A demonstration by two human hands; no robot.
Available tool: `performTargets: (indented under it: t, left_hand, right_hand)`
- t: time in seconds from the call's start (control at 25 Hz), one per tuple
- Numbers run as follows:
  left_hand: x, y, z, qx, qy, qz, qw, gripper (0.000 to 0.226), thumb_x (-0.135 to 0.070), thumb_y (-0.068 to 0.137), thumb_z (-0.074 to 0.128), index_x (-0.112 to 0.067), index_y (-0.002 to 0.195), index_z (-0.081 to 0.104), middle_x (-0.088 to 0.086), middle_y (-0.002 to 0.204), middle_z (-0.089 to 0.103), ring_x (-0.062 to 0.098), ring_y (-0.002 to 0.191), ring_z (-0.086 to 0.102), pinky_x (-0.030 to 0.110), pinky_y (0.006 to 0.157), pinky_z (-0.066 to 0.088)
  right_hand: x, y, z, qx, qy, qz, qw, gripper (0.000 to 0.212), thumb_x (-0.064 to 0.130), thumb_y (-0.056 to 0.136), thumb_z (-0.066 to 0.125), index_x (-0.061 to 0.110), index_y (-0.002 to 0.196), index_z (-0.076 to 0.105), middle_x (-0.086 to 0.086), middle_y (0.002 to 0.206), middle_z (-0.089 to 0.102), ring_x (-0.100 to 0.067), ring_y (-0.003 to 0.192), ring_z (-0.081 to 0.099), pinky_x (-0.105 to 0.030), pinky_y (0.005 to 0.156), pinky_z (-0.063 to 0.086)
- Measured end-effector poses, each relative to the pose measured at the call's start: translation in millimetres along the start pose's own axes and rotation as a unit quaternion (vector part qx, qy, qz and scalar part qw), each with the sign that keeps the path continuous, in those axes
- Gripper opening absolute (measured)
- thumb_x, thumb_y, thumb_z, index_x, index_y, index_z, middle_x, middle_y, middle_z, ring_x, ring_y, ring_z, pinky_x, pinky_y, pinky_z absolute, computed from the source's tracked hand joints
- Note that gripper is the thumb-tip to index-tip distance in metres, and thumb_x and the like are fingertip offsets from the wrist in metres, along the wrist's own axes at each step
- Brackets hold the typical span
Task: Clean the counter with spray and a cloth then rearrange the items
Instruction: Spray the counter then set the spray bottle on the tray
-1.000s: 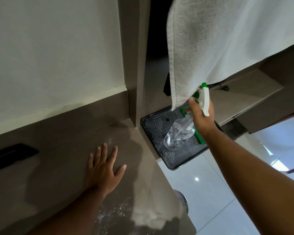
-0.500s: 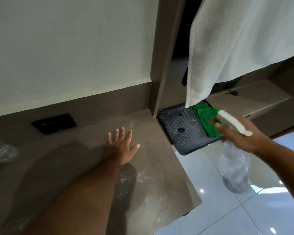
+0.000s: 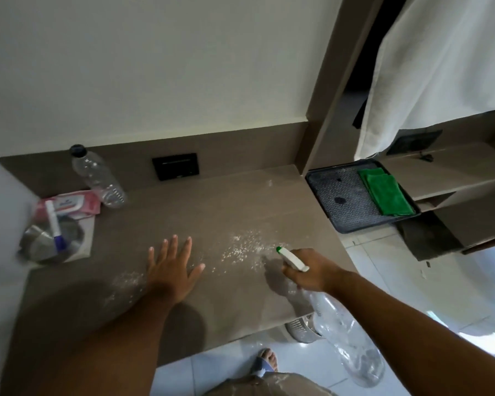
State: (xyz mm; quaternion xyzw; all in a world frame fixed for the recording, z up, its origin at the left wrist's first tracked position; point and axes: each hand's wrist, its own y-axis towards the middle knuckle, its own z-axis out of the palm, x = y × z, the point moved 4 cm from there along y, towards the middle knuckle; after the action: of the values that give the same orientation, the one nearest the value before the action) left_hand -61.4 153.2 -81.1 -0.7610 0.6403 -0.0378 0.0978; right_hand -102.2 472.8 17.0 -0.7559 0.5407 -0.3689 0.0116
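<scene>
My right hand [image 3: 312,274] grips the neck of a clear spray bottle [image 3: 346,338] with a white trigger head and green nozzle tip, held over the right front part of the brown counter [image 3: 240,207]. The nozzle points left at a scatter of white crumbs [image 3: 243,248]. My left hand [image 3: 170,270] lies flat on the counter, fingers spread, just left of the crumbs. A folded green cloth [image 3: 385,191] lies in a black tray [image 3: 340,200] at the right, beyond the counter's end.
At the counter's left stand a clear plastic bottle [image 3: 96,175], a pink wipes pack [image 3: 75,205] and a metal bowl [image 3: 50,238] with a white pen across it. A black wall socket [image 3: 175,166] sits behind. A white towel [image 3: 440,67] hangs top right. White tiled floor lies below.
My right hand has lifted the spray bottle out of the black tray and carried it left to the counter's front. The view has swung left, showing the items at the counter's left. My left hand stays flat.
</scene>
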Motion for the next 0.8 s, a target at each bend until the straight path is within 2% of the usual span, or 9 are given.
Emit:
performTargets:
  t: [0.12,0.28,0.4,0.48,0.56,0.64,0.72,0.8]
  left_hand:
    - [47.0,-39.8,8.3,-0.005,0.005,-0.031,0.999,0.085,-0.074,0.085,0.012,-0.027,0.156,0.008,0.013,0.164,0.008,0.033,0.151,0.007,0.054,0.118,-0.003]
    - [119.3,-96.8,27.7,-0.023,-0.046,-0.133,0.99,0.087,-0.072,0.085,0.02,-0.017,0.153,0.026,0.019,0.158,0.027,0.039,0.144,0.026,0.058,0.116,0.009]
    - [168.6,-139.8,44.2,-0.051,-0.109,-0.23,0.966,0.095,-0.069,0.083,0.028,0.002,0.145,0.036,0.031,0.148,0.038,0.048,0.135,0.037,0.063,0.11,0.02]
    - [183.0,-152.7,45.6,-0.056,-0.119,-0.261,0.956,0.095,-0.069,0.084,0.032,0.005,0.144,0.035,0.031,0.149,0.036,0.047,0.136,0.036,0.061,0.111,0.023]
    - [181.9,-153.4,41.3,-0.047,-0.103,-0.259,0.959,0.092,-0.067,0.086,0.039,0.001,0.147,0.032,0.026,0.153,0.032,0.042,0.141,0.03,0.058,0.114,0.022]
    - [179.9,-153.2,38.1,-0.053,-0.098,-0.255,0.961,0.092,-0.068,0.086,0.04,-0.001,0.148,0.031,0.024,0.155,0.03,0.04,0.143,0.028,0.055,0.115,0.02]
    - [179.9,-152.6,39.5,-0.062,-0.091,-0.252,0.961,0.093,-0.07,0.085,0.033,-0.001,0.148,0.032,0.023,0.155,0.031,0.04,0.143,0.029,0.055,0.114,0.021]
    - [182.0,-153.2,42.3,-0.067,-0.089,-0.253,0.961,0.095,-0.071,0.085,0.028,-0.003,0.149,0.031,0.022,0.156,0.03,0.039,0.144,0.027,0.055,0.115,0.02]
  right_hand:
    - [48.1,6.4,36.1,0.008,-0.053,-0.017,0.998,0.028,0.031,0.088,0.056,0.019,0.064,0.055,0.006,0.059,0.059,-0.018,0.061,0.064,-0.033,0.062,0.054]
    - [107.9,2.3,80.1,0.052,-0.073,-0.065,0.994,0.034,0.036,0.091,0.057,0.024,0.06,0.048,0.008,0.062,0.056,-0.013,0.058,0.058,-0.031,0.067,0.054]
    - [149.8,-4.0,113.8,0.068,-0.093,-0.113,0.987,0.037,0.049,0.091,0.052,0.027,0.062,0.046,0.009,0.061,0.053,-0.008,0.055,0.053,-0.027,0.056,0.045]
    - [171.7,-7.7,132.8,0.065,-0.09,-0.143,0.983,0.038,0.054,0.091,0.051,0.027,0.064,0.048,0.009,0.06,0.052,-0.004,0.052,0.051,-0.023,0.053,0.042]
    - [187.1,-10.8,137.9,0.049,-0.072,-0.157,0.984,0.036,0.05,0.091,0.055,0.024,0.067,0.05,0.006,0.062,0.055,-0.006,0.054,0.053,-0.023,0.051,0.041]
    - [198.2,-12.4,133.9,0.019,-0.046,-0.151,0.987,0.036,0.043,0.092,0.057,0.014,0.072,0.058,-0.004,0.067,0.063,-0.019,0.059,0.062,-0.032,0.056,0.049]
    - [201.2,-10.3,118.0,-0.041,-0.028,-0.1,0.994,0.038,0.04,0.092,0.058,0.008,0.073,0.062,-0.01,0.069,0.067,-0.026,0.063,0.066,-0.035,0.061,0.054]
    - [190.7,-5.6,98.9,-0.088,-0.031,-0.053,0.994,0.039,0.043,0.091,0.059,0.01,0.069,0.06,-0.007,0.066,0.067,-0.025,0.063,0.067,-0.034,0.063,0.055]
